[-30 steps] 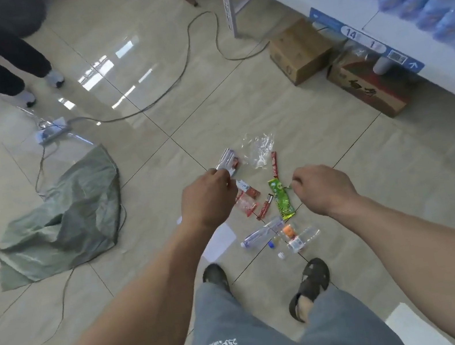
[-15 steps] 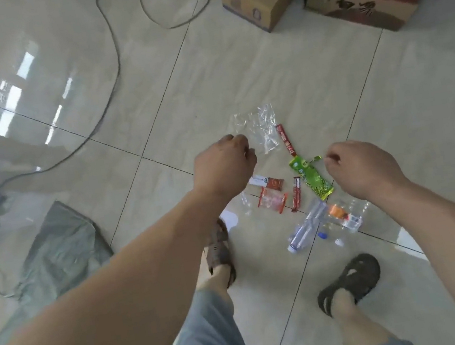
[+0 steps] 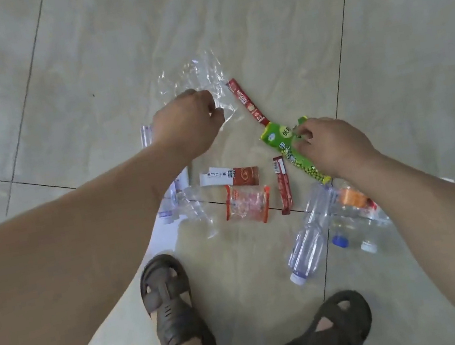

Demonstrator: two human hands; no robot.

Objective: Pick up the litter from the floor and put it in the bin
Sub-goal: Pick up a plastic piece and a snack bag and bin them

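Note:
Litter lies scattered on the tiled floor in front of my feet. My left hand (image 3: 187, 124) is curled closed at the near edge of a crumpled clear plastic film (image 3: 197, 77); its fingertips are hidden. My right hand (image 3: 334, 147) pinches a green snack packet (image 3: 280, 140) that still lies on the floor. Between the hands are a red coffee stick (image 3: 247, 102), a white-and-brown sachet (image 3: 230, 178), an orange-edged clear wrapper (image 3: 247, 206) and a small red stick (image 3: 283, 189). No bin is in view.
A clear bottle (image 3: 310, 236) and an orange-labelled bottle (image 3: 353, 202) lie under my right forearm, with a blue cap (image 3: 340, 241) beside them. A crushed bottle (image 3: 196, 211) and white paper (image 3: 164, 235) lie under my left arm. My sandalled feet (image 3: 170, 301) stand close behind.
The view has tipped down and closer, losing the grey sack and boxes. Both hands have dropped to the litter: the left onto the clear film, the right onto the green packet.

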